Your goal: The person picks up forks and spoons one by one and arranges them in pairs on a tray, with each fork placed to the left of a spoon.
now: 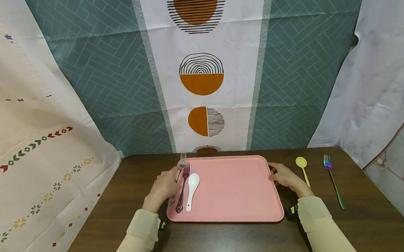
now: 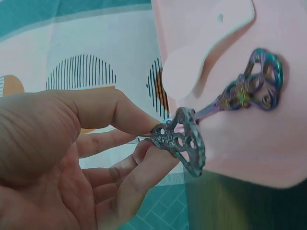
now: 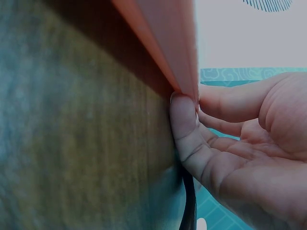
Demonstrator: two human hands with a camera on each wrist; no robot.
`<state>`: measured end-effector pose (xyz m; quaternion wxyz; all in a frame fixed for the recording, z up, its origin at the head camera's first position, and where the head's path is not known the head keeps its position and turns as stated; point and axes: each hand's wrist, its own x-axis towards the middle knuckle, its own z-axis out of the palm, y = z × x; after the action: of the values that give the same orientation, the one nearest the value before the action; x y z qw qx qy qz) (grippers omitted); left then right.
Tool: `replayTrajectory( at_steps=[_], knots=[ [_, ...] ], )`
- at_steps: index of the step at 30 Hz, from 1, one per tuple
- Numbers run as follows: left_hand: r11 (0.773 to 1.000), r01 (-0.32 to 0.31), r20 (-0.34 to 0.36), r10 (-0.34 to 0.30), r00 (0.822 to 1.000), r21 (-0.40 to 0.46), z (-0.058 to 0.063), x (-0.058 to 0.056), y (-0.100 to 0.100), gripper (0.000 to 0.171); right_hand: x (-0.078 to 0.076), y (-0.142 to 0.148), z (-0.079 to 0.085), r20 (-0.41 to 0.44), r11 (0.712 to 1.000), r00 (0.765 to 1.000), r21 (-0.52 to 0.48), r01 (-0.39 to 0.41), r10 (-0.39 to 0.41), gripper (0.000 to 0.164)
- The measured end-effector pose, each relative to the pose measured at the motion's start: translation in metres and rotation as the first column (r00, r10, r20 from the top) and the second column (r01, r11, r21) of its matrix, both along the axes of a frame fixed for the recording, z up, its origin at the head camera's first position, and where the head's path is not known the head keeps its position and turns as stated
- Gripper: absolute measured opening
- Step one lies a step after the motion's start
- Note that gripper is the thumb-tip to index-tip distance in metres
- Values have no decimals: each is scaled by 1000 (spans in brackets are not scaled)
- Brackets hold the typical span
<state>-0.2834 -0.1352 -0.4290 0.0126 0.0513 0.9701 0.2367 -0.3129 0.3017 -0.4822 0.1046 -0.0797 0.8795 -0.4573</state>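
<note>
A pink tray (image 1: 232,189) lies on the dark wooden table, with a white spoon (image 1: 193,183) and a purple fork (image 1: 186,170) side by side at its left. Over the tray's left edge, my left hand (image 1: 165,186) pinches a silver fork (image 1: 182,158) by its ornate openwork handle, tines pointing away from me. The left wrist view shows that handle's end (image 2: 184,141) sticking out past thumb and fingers, close to the purple fork's handle. My right hand (image 1: 287,178) grips the tray's right rim (image 3: 168,43) between thumb and fingers.
Right of the tray lie a yellow spoon (image 1: 301,162), close beyond my right hand, and a rainbow-coloured fork (image 1: 334,182). A patterned cloth (image 1: 206,84) hangs behind the table's far edge, with pale cloths at both sides.
</note>
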Motion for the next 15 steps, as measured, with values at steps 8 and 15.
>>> replayTrajectory(
  at_steps=[8, 15],
  knots=[
    [1000, 9, 22, -9, 1000, 11, 0, 2, 10, 60, -1, 0, 0, 19, 1000, 1000, -5, 4, -4, 69],
    [999, 22, -15, -21, 1000, 24, -2, 2, 17, 60, -1, 1, -2, 16, 1000, 1000, -3, 9, -9, 69]
  ],
)
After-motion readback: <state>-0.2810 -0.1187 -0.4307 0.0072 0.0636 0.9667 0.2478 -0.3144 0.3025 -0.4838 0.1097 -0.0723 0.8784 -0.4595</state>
